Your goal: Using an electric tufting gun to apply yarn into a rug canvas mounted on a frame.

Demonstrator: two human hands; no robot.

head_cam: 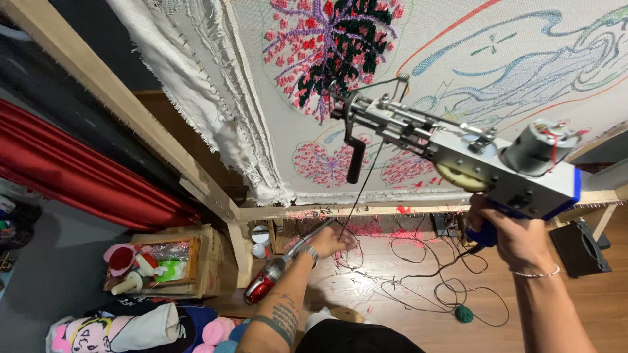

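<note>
My right hand (507, 235) grips the blue handle of a grey tufting gun (458, 147), held up with its needle end close to the white cloth (497, 59) stretched on a wooden frame (216, 196). A black front grip hangs under the gun. My left hand (330, 240) reaches down low and pinches a thin dark yarn strand (360, 189) that runs up to the gun's tip. The cloth carries tufted pink, purple and black flower shapes (333, 46) and drawn blue outlines.
A red hand-held vacuum (268, 281) lies on the wooden floor below my left arm. Loose black cord and a green yarn ball (464, 314) lie on the floor. A wooden crate (163, 261) of yarn cones stands left, beside a red curtain (72, 170).
</note>
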